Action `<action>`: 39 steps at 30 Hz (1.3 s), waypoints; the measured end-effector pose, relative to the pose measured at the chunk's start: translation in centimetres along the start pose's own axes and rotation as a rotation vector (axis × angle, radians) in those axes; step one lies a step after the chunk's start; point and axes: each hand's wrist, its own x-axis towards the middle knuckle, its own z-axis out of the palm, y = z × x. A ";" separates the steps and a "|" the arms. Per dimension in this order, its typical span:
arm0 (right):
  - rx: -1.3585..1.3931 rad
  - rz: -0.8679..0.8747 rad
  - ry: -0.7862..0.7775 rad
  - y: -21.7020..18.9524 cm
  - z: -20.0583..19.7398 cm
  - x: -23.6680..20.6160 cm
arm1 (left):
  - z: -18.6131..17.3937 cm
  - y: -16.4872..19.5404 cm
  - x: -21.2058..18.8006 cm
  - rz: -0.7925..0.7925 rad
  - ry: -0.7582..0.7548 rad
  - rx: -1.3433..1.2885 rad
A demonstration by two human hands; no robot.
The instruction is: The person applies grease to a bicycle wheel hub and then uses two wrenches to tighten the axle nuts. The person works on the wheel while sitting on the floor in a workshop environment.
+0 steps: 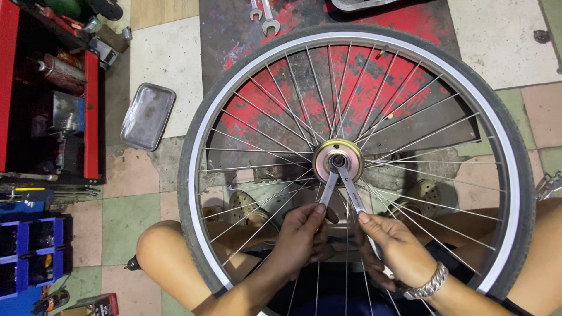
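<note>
Nearest the camera, the left hand (pixel 301 240) was closed round the handle of a flat spanner (pixel 329 186), and the right hand (pixel 393 248), with a metal bracelet (pixel 430 285) at the wrist, was closed round a second flat spanner (pixel 351 190). Both tools met at the axle in the hub (pixel 338 160), their handles forming a narrow V.

Risks, as judged: the two spanners were thin and set close together, so a hard pull could have thrown one off its flats, rounding the nut or driving knuckles into the spokes (pixel 275 140). The wheel (pixel 357 158) lay propped across the person's knees (pixel 158 248) with no stand visible; uneven force might have let it tip or turn. How fully either jaw sat on its nut could not be told.

The wheel filled the middle of the view, lying flat above the tiled floor. Its hub was brass-coloured, its rim bright and silver, its tyre (pixel 518 175) black. The spokes looked straight and evenly laced.

Farther off, a metal tray (pixel 148 116) lay on the floor to the left, beside a red tool cabinet (pixel 91 111). Spare spanners (pixel 263 14) rested on a red-stained mat (pixel 234 35) beyond the wheel.
</note>
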 end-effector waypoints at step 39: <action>-0.295 -0.283 0.201 -3.3 0.0 -2.1 | 0.5 0.1 -0.1 0.002 -0.047 -0.007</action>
